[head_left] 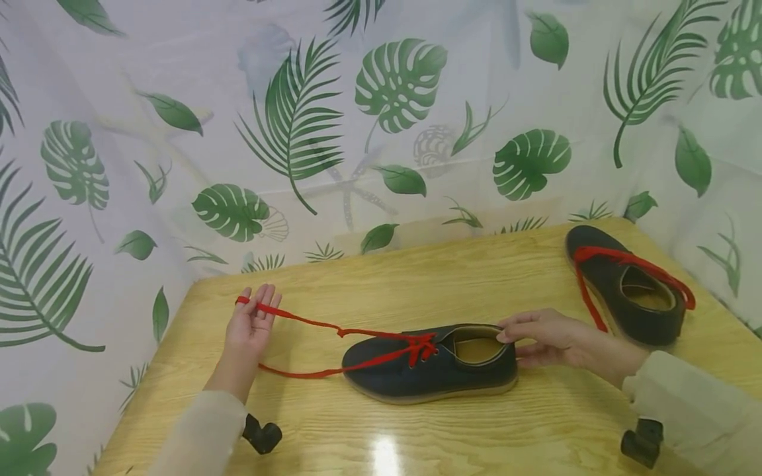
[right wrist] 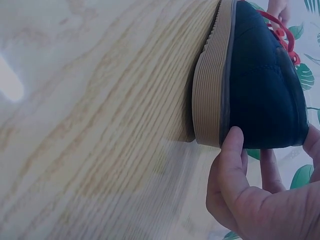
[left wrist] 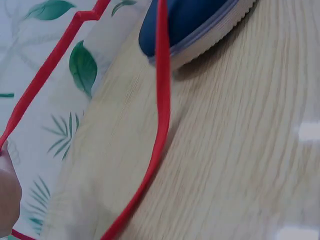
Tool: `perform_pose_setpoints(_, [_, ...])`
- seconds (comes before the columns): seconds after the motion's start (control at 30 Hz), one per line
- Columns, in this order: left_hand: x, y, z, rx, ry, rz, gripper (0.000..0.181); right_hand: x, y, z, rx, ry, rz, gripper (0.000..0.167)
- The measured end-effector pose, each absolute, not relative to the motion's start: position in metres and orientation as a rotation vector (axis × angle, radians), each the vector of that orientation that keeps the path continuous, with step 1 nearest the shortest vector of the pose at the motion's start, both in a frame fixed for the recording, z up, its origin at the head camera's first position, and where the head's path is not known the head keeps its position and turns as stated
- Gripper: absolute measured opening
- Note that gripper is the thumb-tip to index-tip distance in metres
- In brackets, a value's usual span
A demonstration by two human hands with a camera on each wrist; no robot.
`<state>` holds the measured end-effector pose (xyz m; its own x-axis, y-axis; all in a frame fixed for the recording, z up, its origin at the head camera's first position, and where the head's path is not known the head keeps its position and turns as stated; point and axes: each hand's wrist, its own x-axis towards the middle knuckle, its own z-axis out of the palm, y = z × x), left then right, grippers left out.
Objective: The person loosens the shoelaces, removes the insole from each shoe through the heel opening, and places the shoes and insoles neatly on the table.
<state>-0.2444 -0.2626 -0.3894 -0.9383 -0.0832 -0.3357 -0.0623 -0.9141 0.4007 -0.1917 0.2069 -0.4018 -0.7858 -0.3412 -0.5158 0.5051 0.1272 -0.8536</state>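
A dark navy shoe [head_left: 431, 367] lies sole down on the table, toe to the left, with a red shoelace [head_left: 315, 324] threaded through its eyelets. My left hand [head_left: 253, 327], beyond the toe, pinches the upper strand, stretched nearly straight from the shoe. The lower strand runs slack to behind my left wrist; its end is hidden. At the left wrist view's edge, part of that hand [left wrist: 7, 195] meets the lace. My right hand [head_left: 553, 340] grips the heel, thumb at the collar and fingers against its back, also visible in the right wrist view [right wrist: 265, 195].
A second dark shoe [head_left: 649, 307] with loose red laces stands at the back right, beyond my right hand. The wooden table [head_left: 333, 430] borders a leaf-patterned cloth [head_left: 417, 165] behind and at the sides. Black wrist mounts [head_left: 262, 434] hang below both sleeves.
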Motion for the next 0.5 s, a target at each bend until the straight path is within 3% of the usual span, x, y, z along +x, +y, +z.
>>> perform_pose_setpoints(0.5, [-0.232,-0.300,-0.401,0.772,-0.696,-2.925,0.064,-0.188,0.203,-0.399,0.199,1.852,-1.711,0.051])
